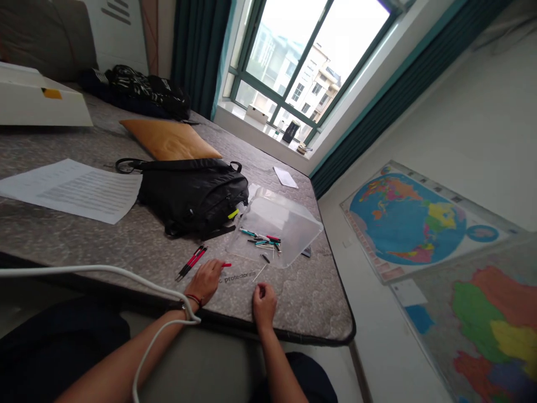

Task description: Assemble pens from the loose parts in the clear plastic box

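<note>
My left hand [205, 282] is closed over the mattress, with a short red pen part [226, 265] sticking out past its fingertips. Just left of it lie several assembled red-and-black pens [192, 262], side by side. My right hand [264, 305] rests near the mattress edge with its fingers curled together; what they hold, if anything, is hidden. A thin white stick like a pen refill [260, 272] and a small black pen part [265, 258] lie beyond that hand. Loose pen parts [262, 242] in turquoise, red, black and white are gathered at the mouth of a clear plastic box [285, 215] lying on its side.
On the grey mattress [302, 296] are a black backpack [193, 196], a printed sheet [75, 190], a brown envelope [172, 139] and a white card [286, 177]. A white cable [126, 275] crosses over my left forearm. A wall with maps [411, 218] stands to the right.
</note>
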`<state>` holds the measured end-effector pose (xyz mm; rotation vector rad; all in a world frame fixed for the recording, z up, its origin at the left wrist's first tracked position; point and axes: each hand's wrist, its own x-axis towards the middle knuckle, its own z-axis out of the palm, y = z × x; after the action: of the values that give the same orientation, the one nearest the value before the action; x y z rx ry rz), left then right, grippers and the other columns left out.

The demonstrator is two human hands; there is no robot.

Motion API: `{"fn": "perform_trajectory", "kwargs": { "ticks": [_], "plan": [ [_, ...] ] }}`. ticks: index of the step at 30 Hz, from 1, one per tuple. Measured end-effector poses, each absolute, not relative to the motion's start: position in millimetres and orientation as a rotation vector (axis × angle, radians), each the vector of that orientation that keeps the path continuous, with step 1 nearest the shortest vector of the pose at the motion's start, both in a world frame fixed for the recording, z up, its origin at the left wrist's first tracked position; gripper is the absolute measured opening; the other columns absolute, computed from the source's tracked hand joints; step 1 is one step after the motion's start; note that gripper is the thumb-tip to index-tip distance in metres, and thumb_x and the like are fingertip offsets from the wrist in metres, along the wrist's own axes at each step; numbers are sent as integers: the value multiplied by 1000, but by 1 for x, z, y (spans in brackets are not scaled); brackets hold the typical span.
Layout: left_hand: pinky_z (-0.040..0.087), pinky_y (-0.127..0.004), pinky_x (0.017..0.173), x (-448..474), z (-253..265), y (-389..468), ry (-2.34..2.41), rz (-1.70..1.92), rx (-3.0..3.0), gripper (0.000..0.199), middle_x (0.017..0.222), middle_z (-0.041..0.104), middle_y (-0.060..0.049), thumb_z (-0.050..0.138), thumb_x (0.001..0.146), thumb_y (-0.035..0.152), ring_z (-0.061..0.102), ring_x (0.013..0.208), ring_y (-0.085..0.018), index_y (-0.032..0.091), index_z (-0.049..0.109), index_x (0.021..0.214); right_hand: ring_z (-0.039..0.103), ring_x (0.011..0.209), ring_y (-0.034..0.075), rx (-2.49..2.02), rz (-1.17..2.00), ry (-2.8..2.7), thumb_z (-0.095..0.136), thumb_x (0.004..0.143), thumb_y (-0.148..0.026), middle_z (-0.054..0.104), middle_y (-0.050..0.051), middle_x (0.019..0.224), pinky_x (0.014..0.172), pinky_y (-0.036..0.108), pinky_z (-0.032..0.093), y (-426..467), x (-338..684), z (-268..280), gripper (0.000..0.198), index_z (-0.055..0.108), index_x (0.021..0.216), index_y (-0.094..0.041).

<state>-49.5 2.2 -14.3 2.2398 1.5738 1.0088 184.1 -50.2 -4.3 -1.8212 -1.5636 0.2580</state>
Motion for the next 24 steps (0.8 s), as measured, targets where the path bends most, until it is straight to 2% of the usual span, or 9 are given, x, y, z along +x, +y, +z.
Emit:
{"fn": "perform_trajectory", "kwargs": {
  "ticks": [3, 6, 10, 18, 24],
  "plan": [
    [49, -41, 92, -50, -24, 5, 1509, 1077, 2209, 37, 114, 64, -12, 32, 94, 10, 60, 108, -25, 19, 52, 124, 61, 82, 21, -1862, 165, -1643, 45, 89, -19, 63, 8, 89, 76, 29, 44, -48, 176, 0, 19, 64, 89, -19],
    [45, -44, 103, -51, -27, 5, 1456, 1135, 2189, 49, 136, 56, -13, 31, 94, 9, 53, 126, -24, 20, 38, 141, 62, 83, 20, -1941, 95, -1685, 44, 90, -18, 63, 8, 94, 74, 28, 43, -49, 171, 4, 20, 63, 92, -20],
    [45, -43, 106, -53, -24, 2, 1439, 1130, 2153, 54, 145, 51, -11, 30, 95, 11, 53, 128, -23, 23, 32, 148, 62, 80, 18, -2045, 45, -1728, 44, 92, -18, 62, 7, 97, 69, 26, 40, -52, 169, 5, 19, 63, 94, -20],
    [47, -42, 103, -55, -23, 1, 1415, 1036, 2086, 52, 139, 56, -14, 31, 96, 12, 58, 122, -22, 19, 34, 147, 61, 80, 17, -2137, 59, -1752, 48, 92, -18, 64, 6, 98, 66, 25, 35, -52, 166, 8, 14, 61, 96, -20],
    [48, -41, 101, -56, -20, -1, 1412, 1065, 1982, 43, 129, 63, -9, 33, 99, 19, 60, 120, -22, 22, 43, 141, 60, 77, 16, -2160, 113, -1721, 48, 92, -20, 64, 5, 99, 65, 26, 33, -51, 167, 8, 14, 61, 97, -21]
  ]
}}
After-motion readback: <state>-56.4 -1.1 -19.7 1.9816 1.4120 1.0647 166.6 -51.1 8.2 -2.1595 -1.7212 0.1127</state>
